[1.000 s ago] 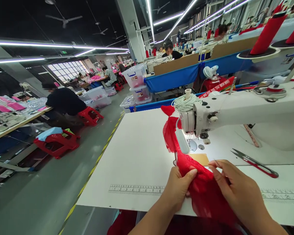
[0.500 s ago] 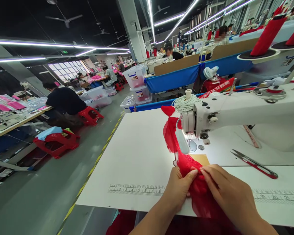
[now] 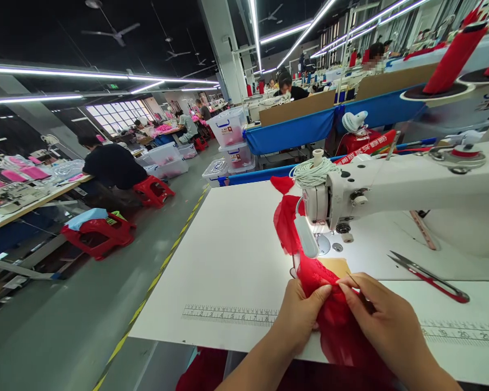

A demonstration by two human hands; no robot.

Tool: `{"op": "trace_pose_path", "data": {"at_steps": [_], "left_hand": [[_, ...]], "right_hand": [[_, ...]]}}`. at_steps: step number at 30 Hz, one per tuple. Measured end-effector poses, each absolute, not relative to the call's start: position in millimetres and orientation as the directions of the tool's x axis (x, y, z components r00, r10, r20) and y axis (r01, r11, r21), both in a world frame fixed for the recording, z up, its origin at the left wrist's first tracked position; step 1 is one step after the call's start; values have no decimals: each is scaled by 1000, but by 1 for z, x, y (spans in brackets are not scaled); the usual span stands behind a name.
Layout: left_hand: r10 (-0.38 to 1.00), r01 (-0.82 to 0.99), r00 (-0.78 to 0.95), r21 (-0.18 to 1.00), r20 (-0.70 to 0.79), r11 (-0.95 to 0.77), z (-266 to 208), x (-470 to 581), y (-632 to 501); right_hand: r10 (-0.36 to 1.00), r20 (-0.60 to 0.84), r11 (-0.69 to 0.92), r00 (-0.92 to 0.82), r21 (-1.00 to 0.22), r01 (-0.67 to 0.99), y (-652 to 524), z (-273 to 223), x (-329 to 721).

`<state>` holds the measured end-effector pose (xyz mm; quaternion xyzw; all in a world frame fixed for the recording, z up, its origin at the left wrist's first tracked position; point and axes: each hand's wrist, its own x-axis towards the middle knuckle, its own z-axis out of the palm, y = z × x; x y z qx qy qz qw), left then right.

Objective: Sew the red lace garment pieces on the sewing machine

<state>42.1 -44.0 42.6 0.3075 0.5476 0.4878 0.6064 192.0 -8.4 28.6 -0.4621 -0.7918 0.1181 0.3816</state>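
A strip of red lace fabric (image 3: 338,326) runs from under the needle of a white sewing machine (image 3: 391,190) down over the table's near edge. My left hand (image 3: 297,317) pinches the fabric's left side with thumb on top. My right hand (image 3: 385,323) grips the fabric from the right, fingertips close to the left thumb. More red fabric (image 3: 286,220) bunches behind the machine head. The machine's lamp (image 3: 307,239) lights the needle plate.
Red-handled thread snips (image 3: 432,278) lie on the white table (image 3: 228,255) to the right. A printed ruler (image 3: 228,315) runs along the near edge. Red thread cones (image 3: 452,54) stand at upper right. Other people sit at benches beyond a grey aisle with red stools (image 3: 101,233).
My right hand slid left along the fabric until its fingertips came near the left thumb. The left hand stayed put. The view shifted slightly.
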Motion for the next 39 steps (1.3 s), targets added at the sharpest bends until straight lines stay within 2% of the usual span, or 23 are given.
{"op": "trace_pose_path", "data": {"at_steps": [3,6,8,13,15,17,20,23,27,36,38,39], "left_hand": [[922,-253,-75,901,-380,351,40,40,-44],[917,-254,-79,897,-391,361,38,39,-44],[915,-256,-84,896,-395,364,37,39,-44],[918,-258,-86,899,-387,354,38,41,-44],[921,-252,-88,903,-380,349,39,42,-44],[923,-247,-87,906,-374,344,39,42,-44],[925,-241,-86,908,-371,342,39,42,-44],[923,-241,-86,906,-376,347,39,41,-44],[924,-255,-84,905,-373,341,40,41,-43],[940,-271,-75,914,-332,302,40,43,-44],[944,-261,-81,921,-320,290,38,44,-45],[945,-255,-83,923,-316,287,38,45,-45]], "right_hand": [[895,406,438,-186,-717,543,-4,32,195],[906,405,406,-123,-752,519,-3,33,197],[874,445,475,-194,-699,535,-5,31,199],[752,558,629,-350,-451,633,-9,22,200],[738,567,647,-367,-438,624,-10,20,200],[764,543,630,-349,-511,584,-10,21,198],[851,473,514,-229,-659,549,-9,25,196],[878,452,460,-154,-715,526,-8,27,195],[807,531,581,-257,-639,504,-9,25,197],[676,661,655,-327,-334,678,-9,16,192],[702,643,631,-306,-361,687,-9,17,190],[736,609,613,-295,-416,672,-8,19,189]]}}
